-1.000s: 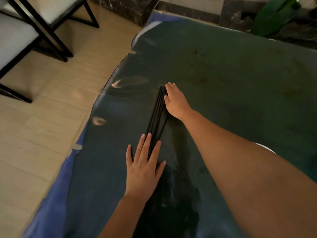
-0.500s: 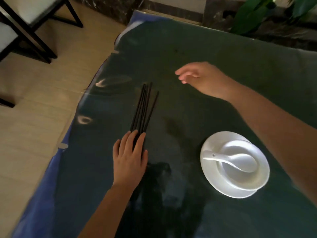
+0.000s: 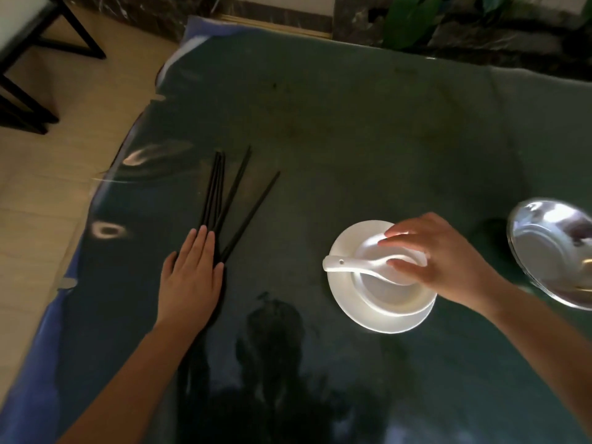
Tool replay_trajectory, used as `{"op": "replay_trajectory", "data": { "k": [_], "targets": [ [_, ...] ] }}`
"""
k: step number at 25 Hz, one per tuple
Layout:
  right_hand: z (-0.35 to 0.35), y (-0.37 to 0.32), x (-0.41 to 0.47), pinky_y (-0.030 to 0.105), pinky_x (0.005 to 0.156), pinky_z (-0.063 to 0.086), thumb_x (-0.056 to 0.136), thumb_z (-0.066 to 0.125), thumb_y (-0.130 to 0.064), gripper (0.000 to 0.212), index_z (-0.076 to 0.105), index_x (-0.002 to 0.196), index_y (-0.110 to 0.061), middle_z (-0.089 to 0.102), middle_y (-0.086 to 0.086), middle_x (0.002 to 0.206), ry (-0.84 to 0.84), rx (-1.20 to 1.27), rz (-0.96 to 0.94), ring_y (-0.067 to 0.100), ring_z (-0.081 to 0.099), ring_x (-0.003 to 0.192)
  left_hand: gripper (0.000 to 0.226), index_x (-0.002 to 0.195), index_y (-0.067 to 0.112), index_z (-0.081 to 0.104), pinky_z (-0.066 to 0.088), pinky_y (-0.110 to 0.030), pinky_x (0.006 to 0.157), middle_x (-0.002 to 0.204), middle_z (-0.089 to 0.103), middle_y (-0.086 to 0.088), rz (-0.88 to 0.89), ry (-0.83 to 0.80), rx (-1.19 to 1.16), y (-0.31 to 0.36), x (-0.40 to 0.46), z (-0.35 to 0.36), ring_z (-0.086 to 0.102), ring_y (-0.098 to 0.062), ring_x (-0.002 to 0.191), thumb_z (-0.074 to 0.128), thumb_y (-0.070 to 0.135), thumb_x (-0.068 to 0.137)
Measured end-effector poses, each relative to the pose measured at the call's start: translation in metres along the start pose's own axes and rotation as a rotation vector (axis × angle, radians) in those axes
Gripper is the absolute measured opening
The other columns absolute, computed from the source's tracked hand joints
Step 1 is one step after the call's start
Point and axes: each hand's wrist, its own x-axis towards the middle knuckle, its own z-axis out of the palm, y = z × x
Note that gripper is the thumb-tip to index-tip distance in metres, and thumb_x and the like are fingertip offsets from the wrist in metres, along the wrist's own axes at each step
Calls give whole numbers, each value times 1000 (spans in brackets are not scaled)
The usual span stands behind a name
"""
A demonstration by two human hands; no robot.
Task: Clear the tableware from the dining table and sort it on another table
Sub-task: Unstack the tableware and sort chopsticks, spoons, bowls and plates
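On the dark green table, head view, your right hand sits right over the white bowl, fingers spread and curled down around its rim, touching or nearly so; I can't tell if you've actually got a grip on it. That bowl is nested on a white saucer, and the white spoon lies in it with its handle poking out toward your left, long axis running roughly left-right, bowl end tucked under your fingers. So the right hand is clearly the closer one for that stack. Your left hand lies flat, fingers together, pressing on the near ends of the black chopsticks, which point away from you and fan apart at the far tips. A glass plate sits off to your right, well apart from the stack. No brands, labels or writing that I can read anywhere.
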Motion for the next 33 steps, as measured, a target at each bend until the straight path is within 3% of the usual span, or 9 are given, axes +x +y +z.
{"op": "replay_trajectory", "data": {
  "k": [2,4,8,13,18,23,27,29,33],
  "targets": [
    [9,-9,-3,40,69,49,70,77,-24,27,73,97,-19,67,4,91,68,-144,-136,29,59,78,54,134,0,43,37,-51,103,143,44,-17,-53,21,-43,5,-9,2,37,-29,135,42,31,89],
    [19,-18,-4,36,60,48,66,79,-23,26,72,91,-18,66,4,78,92,-281,-216,29,61,68,60,136,4,39,29,-51,108,146,40,-15,-116,36,-67,11,-11,2,33,-28,138,52,38,88],
    [28,-26,0,31,54,45,65,75,-18,12,69,75,-14,60,1,58,136,-432,-242,27,58,53,77,145,9,20,22,-47,111,151,30,-15,-159,6,-135,21,15,-3,23,-28,141,57,39,85],
    [29,-26,3,31,53,41,68,71,-20,8,66,68,-14,58,0,53,148,-543,-288,25,55,49,57,140,4,33,33,-42,107,129,46,-20,-233,138,-383,21,29,0,40,-32,121,54,7,87],
    [26,-24,8,31,54,43,61,78,-19,12,69,66,-14,58,1,52,133,-533,-313,26,57,48,44,130,-3,48,36,-47,103,131,50,-25,-166,189,-315,21,30,3,45,-40,120,52,-3,86],
    [16,-30,10,33,54,42,64,77,-15,8,70,67,-13,60,1,52,113,-563,-352,26,58,48,56,143,10,29,25,-47,110,151,30,-13,-192,99,-228,16,30,-3,26,-29,138,48,24,92],
    [-22,-39,45,37,62,33,81,49,-25,21,67,75,-15,58,1,61,205,-569,-441,27,58,57,68,147,23,10,6,-45,115,158,12,-4,-130,148,-276,-5,-4,-5,2,-15,145,40,42,89],
    [-30,-54,86,36,65,27,84,46,-24,21,65,78,-16,59,1,66,248,-606,-559,28,57,64,73,147,25,12,8,-46,115,156,14,-1,-13,120,-275,-16,-20,-5,4,-14,145,43,48,85],
    [8,-81,160,26,67,41,85,55,-19,15,63,73,-25,58,-8,66,213,-879,-841,15,58,69,78,143,22,30,30,-49,110,154,23,-3,186,-10,-325,-43,-24,-5,15,-17,144,56,52,76]
  ]
}}
